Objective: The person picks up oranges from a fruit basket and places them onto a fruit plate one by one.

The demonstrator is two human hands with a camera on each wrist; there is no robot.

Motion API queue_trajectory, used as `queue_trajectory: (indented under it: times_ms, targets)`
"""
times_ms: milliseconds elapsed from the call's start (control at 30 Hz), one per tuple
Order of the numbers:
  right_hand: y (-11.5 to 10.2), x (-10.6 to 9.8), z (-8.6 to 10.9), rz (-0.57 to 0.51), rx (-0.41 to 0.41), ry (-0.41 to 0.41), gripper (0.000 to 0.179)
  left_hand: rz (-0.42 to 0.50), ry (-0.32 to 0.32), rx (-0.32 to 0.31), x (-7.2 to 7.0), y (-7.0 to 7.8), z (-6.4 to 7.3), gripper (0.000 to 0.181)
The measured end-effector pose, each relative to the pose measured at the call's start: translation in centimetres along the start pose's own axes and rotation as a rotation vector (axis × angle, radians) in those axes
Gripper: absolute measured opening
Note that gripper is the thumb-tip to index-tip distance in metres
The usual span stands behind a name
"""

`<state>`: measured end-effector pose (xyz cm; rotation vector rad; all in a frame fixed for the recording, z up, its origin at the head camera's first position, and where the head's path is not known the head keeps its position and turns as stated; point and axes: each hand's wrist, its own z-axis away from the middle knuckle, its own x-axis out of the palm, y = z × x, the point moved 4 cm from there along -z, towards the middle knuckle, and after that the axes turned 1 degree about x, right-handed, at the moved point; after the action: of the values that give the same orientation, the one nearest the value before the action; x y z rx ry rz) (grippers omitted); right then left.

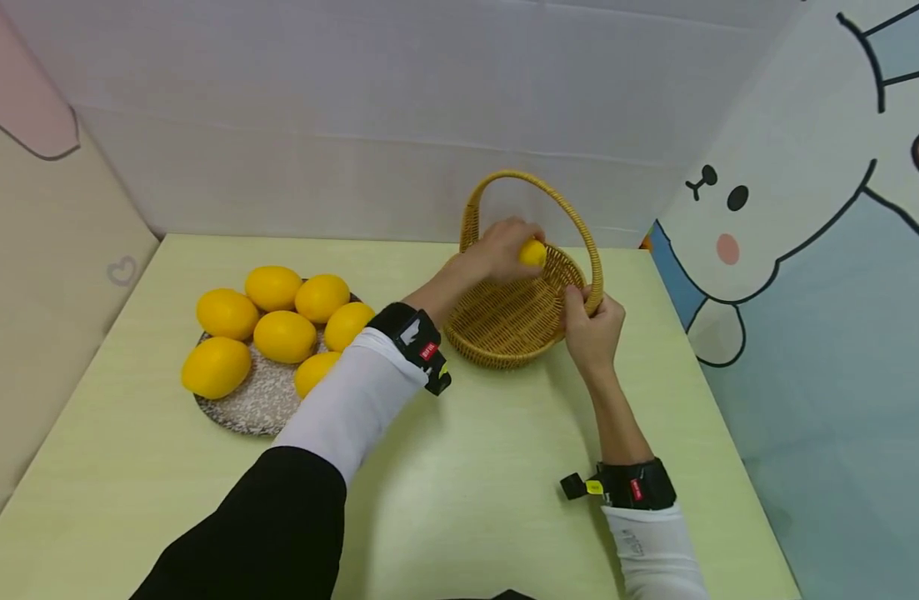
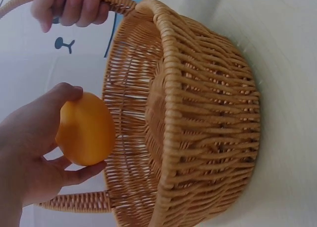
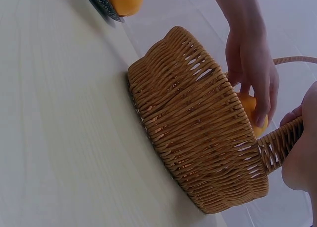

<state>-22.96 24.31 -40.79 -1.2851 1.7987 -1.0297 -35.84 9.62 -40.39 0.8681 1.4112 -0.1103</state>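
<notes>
A wicker basket (image 1: pixel 504 325) with a tall hoop handle stands toward the back of the table. My left hand (image 1: pixel 504 250) holds a lemon (image 1: pixel 532 253) over the basket's opening; in the left wrist view the thumb and fingers grip the lemon (image 2: pixel 88 129) at its sides, near the rim. With my right hand (image 1: pixel 596 329) I grip the lower right part of the basket's handle (image 3: pixel 281 141), its fingers curled round it. To the left, several more lemons (image 1: pixel 285 337) lie on a round speckled plate (image 1: pixel 258 404), partly hidden by my left forearm.
The pale table (image 1: pixel 474 500) runs up to a white cloth wall (image 1: pixel 339 167) just behind the basket. A printed wall with a cartoon animal (image 1: pixel 796 225) closes the right side, and a beige wall (image 1: pixel 47 275) the left.
</notes>
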Motion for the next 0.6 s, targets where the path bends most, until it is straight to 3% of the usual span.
queue_trajectory:
  times_ms: [267, 600]
  targets:
    - [-0.1, -0.1, 0.2, -0.007, -0.020, 0.000, 0.039, 0.061, 0.068, 0.066, -2.2, 0.4, 1.7, 0.053]
    - [0.1, -0.2, 0.1, -0.007, -0.017, 0.004, 0.040, 0.083, 0.127, 0.115, -5.0, 0.6, 5.1, 0.054]
